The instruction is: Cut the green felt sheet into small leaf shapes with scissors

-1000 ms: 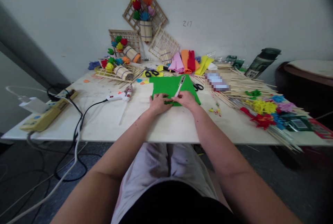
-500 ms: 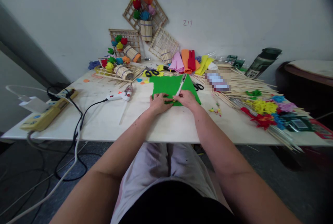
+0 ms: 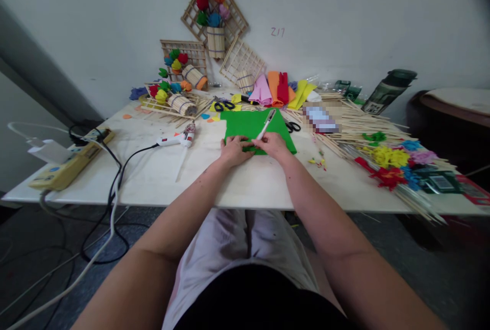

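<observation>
A green felt sheet [image 3: 248, 123] lies flat on the white table [image 3: 237, 182]. My left hand [image 3: 234, 149] presses its fingers down on the sheet's near edge, holding nothing. My right hand [image 3: 274, 146] is closed round a white pen [image 3: 266, 124], whose tip touches the sheet between the two hands. The pen's upper end leans away from me over the green felt.
A white glue gun [image 3: 176, 141] with a black cord lies left of the sheet. Black scissors [image 3: 293, 126] lie at its right corner; another pair [image 3: 224, 105] lies behind. Wooden sticks and felt flowers [image 3: 386, 159] cover the right side. A yellow power strip [image 3: 65, 166] sits far left.
Both hands stay on the green sheet's near edge with the pen; the view has tilted slightly, little else differs.
</observation>
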`<state>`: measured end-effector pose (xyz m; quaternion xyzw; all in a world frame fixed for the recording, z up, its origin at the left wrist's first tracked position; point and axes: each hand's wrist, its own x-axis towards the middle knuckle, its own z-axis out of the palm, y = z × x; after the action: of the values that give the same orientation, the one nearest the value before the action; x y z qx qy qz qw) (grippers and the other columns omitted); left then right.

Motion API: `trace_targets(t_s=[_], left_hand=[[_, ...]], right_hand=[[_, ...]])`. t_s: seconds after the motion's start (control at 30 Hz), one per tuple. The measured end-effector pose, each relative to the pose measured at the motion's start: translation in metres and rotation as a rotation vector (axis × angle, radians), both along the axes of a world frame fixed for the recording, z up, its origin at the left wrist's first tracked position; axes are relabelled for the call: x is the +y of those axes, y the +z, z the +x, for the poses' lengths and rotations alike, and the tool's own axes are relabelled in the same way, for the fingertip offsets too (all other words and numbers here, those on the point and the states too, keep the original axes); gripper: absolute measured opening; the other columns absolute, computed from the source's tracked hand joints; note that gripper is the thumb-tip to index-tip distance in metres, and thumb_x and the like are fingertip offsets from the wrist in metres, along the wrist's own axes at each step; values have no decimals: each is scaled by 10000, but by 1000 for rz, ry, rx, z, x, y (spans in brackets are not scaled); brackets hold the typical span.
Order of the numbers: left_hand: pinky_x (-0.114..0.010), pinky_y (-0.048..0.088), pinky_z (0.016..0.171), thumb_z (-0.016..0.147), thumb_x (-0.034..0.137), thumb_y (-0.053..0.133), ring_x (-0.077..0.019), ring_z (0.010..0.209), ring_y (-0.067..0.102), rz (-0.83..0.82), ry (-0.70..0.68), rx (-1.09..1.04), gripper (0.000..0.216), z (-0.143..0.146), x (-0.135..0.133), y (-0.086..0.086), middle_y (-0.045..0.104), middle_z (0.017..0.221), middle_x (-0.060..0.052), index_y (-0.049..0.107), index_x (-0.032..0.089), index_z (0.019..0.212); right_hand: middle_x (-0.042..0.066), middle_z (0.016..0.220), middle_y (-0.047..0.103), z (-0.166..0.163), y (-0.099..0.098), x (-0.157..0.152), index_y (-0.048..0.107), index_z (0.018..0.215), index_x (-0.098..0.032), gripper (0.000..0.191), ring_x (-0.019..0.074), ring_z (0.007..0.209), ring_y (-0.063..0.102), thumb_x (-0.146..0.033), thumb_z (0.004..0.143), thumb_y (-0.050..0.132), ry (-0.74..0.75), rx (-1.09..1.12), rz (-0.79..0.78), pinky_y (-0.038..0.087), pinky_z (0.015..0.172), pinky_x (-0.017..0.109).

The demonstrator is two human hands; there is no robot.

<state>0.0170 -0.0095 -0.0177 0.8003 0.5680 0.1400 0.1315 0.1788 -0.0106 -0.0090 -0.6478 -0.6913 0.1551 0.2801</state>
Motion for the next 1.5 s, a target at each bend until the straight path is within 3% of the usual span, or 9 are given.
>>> trace_targets(t_s=[0.8, 1.13, 1.3, 1.5], left_hand=[[-513, 174, 1145, 797, 549, 586, -293, 1349, 334, -26, 0, 4, 426, 0, -2, 5, 518, 1413, 46, 663, 420, 1195], [-523, 167, 1139, 795, 554, 590, -302, 1347, 337, -19, 11, -6, 408, 1, -1, 3, 524, 1407, 47, 667, 442, 1179], [-510, 175, 1139, 800, 537, 590, -300, 1343, 343, -16, -1, -3, 434, 0, -2, 4, 520, 1413, 45, 645, 436, 1218], [-528, 189, 1140, 780, 501, 612, -301, 1330, 386, 41, 26, -24, 673, 0, -7, 4, 525, 1419, -36, 473, 336, 1419]], right_hand=[[85, 885, 752, -3, 2, -3, 760, 942, -202, 319, 228, 849, 677, -463, 844, 605, -27, -130, 1, 460, 693, 300], [87, 865, 744, -3, 4, -3, 759, 899, -205, 259, 239, 854, 676, -418, 825, 634, -35, -123, 11, 474, 714, 311], [66, 823, 742, 1, -1, 2, 739, 877, -203, 246, 218, 819, 680, -410, 841, 610, -72, 10, 14, 484, 700, 298], [19, 714, 719, 7, -8, 10, 711, 1003, -229, 235, 191, 774, 676, -269, 866, 525, -101, 215, 107, 506, 732, 302]])
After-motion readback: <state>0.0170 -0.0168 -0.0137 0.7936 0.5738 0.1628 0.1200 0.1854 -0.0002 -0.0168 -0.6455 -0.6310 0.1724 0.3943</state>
